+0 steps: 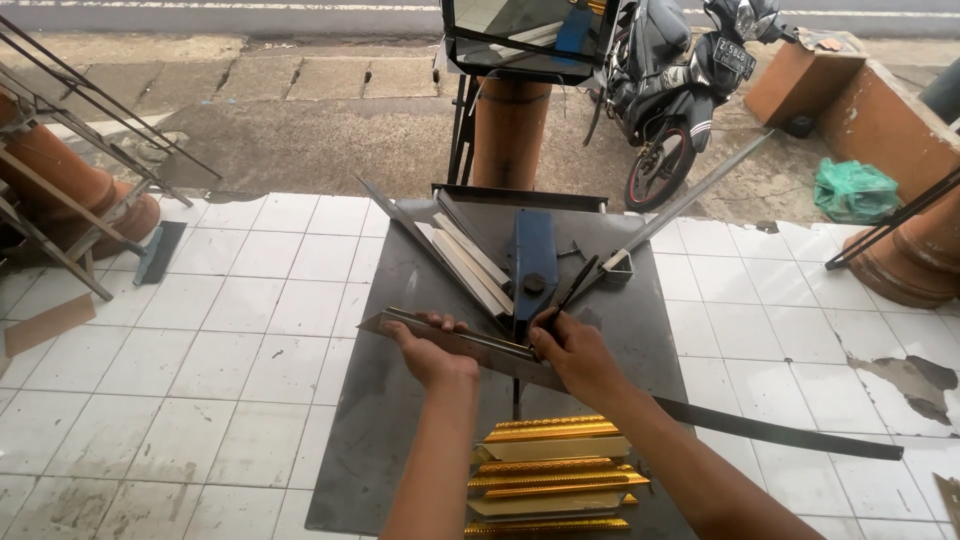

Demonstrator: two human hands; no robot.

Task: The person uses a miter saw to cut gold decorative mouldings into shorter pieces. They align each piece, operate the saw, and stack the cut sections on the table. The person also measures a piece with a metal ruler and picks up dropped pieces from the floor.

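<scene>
Both hands point(500, 352) grip a grey moulding strip point(620, 395) above stacked gold mouldings point(550, 470).

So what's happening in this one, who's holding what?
A person stands over a grey metal table set on a white tiled floor. Both hands hold a long strip of frame moulding laid across the table in front of a blue cutter: the left hand grips its left part, the right hand presses near the middle. Cut gold moulding pieces lie stacked nearer the person.
</scene>
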